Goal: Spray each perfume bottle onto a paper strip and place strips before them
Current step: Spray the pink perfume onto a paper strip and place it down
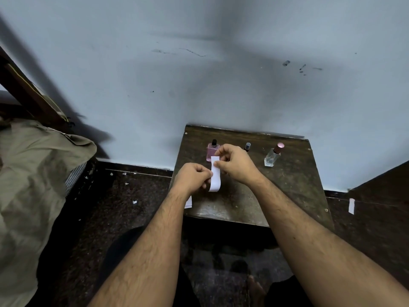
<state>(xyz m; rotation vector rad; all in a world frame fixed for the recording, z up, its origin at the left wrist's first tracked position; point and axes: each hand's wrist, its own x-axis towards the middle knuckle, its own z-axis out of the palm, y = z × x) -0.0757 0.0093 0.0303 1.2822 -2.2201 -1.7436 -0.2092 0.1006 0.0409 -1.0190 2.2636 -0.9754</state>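
Observation:
Three perfume bottles stand in a row at the back of a small dark wooden table [292, 187]: a pink one with a black cap [212, 151], a slim dark one [247, 146] partly hidden behind my right hand, and a clear one with a rose cap [272, 156]. Both hands hold a white paper strip [215, 176] upright above the table. My right hand [234, 163] pinches its top end. My left hand [194, 178] pinches its left edge lower down. More white paper [188, 202] lies at the table's left edge under my left forearm.
A pale blue wall rises right behind the table. A bed with an olive cover [33, 173] fills the left side. Paper scraps dot the dark floor, and one strip [351, 206] lies at the right. My knees and a bare foot [256, 291] are below the table.

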